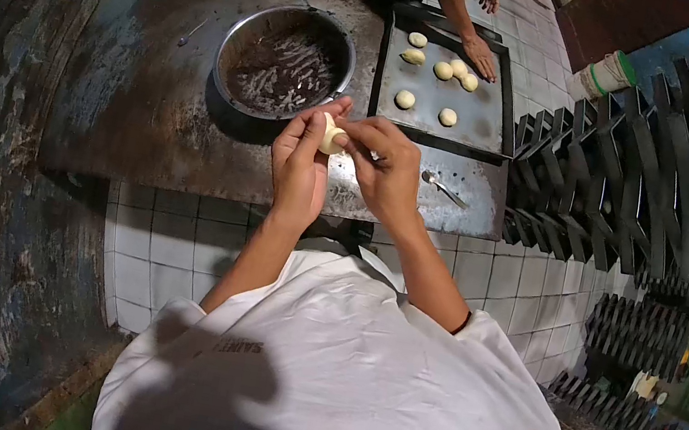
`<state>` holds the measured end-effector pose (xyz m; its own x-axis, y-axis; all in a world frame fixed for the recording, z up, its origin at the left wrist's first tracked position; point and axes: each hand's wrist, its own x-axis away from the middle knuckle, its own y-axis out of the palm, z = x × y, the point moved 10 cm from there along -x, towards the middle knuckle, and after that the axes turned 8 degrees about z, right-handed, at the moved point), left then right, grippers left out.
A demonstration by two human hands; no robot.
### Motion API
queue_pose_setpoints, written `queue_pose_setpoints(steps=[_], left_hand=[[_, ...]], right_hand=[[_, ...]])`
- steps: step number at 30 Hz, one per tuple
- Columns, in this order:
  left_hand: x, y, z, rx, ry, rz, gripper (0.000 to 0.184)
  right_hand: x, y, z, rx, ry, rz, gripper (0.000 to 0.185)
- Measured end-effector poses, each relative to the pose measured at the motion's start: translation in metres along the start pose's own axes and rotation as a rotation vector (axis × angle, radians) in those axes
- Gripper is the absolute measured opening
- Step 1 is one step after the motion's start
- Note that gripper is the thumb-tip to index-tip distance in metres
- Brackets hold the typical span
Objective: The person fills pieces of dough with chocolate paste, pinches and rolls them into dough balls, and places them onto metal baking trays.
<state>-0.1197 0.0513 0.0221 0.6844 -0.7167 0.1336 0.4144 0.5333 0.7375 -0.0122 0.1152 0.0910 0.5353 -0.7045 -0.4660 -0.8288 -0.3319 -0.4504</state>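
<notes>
A pale piece of dough [330, 135] is held between my two hands, over the near edge of the table. My left hand [303, 157] cups it from the left, thumb along its side. From the right, the fingertips of my right hand [388, 166] pinch the dough's edge. Just beyond my hands stands a wide metal bowl [349, 59] with dark brown filling smeared inside. To the right of it, a dark square baking tray [482, 115] holds several pale dough balls [443, 70]. A small metal utensil with a handle [445, 189] lies near my right wrist.
Across the worn metal table [138, 77], another person's hand [480, 57] rests on the tray's far right part. Dark stacked trays or moulds [619, 171] crowd the right side. A white bucket [607, 74] stands behind them. A thin spoon-like tool [191, 32] lies left of the bowl.
</notes>
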Motion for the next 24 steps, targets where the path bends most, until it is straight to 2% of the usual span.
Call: queue_pose_setpoints(steps=[1, 2, 3, 4, 5, 6, 8, 10, 13, 14, 16, 19, 21, 23, 24], left_hand=[[0.001, 0.006, 0.007, -0.001, 0.040, -0.075, 0.026], [0.002, 0.005, 0.013, -0.004, 0.037, -0.083, 0.026], [0.006, 0.016, 0.019, -0.010, 0.026, -0.211, 0.026], [0.011, 0.028, 0.024, -0.015, 0.014, -0.342, 0.026], [0.011, 0.030, 0.026, -0.014, 0.009, -0.354, 0.026], [0.013, 0.034, 0.027, -0.015, 0.000, -0.386, 0.027], [0.017, 0.042, 0.027, -0.012, -0.006, -0.419, 0.028], [0.011, 0.019, 0.012, 0.055, -0.156, -0.092, 0.028], [0.005, -0.027, -0.011, -0.062, -0.232, 0.026, 0.031], [0.003, -0.038, -0.013, -0.082, -0.212, 0.086, 0.033], [0.007, -0.038, -0.012, -0.070, -0.210, 0.093, 0.032], [0.011, -0.027, -0.011, -0.020, -0.196, 0.058, 0.029], [0.011, -0.019, -0.015, 0.013, -0.182, 0.020, 0.027], [0.009, -0.007, -0.014, -0.040, -0.049, -0.052, 0.025], [0.008, -0.002, -0.021, -0.045, -0.056, -0.055, 0.025]], right_hand=[[-0.004, -0.004, -0.006, -0.042, -0.038, 0.065, 0.033], [-0.009, -0.013, -0.018, -0.054, -0.128, 0.140, 0.023], [-0.011, -0.014, -0.020, -0.051, -0.128, 0.150, 0.023], [-0.013, -0.005, 0.004, -0.290, 0.154, 0.073, 0.019], [-0.006, 0.009, 0.024, -0.529, 0.435, -0.008, 0.015], [-0.005, 0.007, 0.026, -0.525, 0.433, 0.002, 0.015], [0.000, 0.006, 0.035, -0.441, 0.378, 0.003, 0.020], [0.000, 0.006, 0.026, -0.399, 0.352, 0.001, 0.023], [0.004, 0.005, 0.005, -0.304, 0.265, 0.058, 0.030], [0.006, 0.009, -0.005, -0.174, 0.170, 0.035, 0.031], [0.012, 0.016, -0.016, 0.077, -0.017, -0.008, 0.028], [0.013, 0.007, -0.014, 0.138, -0.045, 0.109, 0.029], [0.006, -0.003, -0.014, 0.141, -0.040, 0.200, 0.023], [0.005, 0.003, 0.024, -0.381, 0.364, 0.139, 0.019], [0.009, 0.005, 0.036, -0.392, 0.442, 0.086, 0.017]])
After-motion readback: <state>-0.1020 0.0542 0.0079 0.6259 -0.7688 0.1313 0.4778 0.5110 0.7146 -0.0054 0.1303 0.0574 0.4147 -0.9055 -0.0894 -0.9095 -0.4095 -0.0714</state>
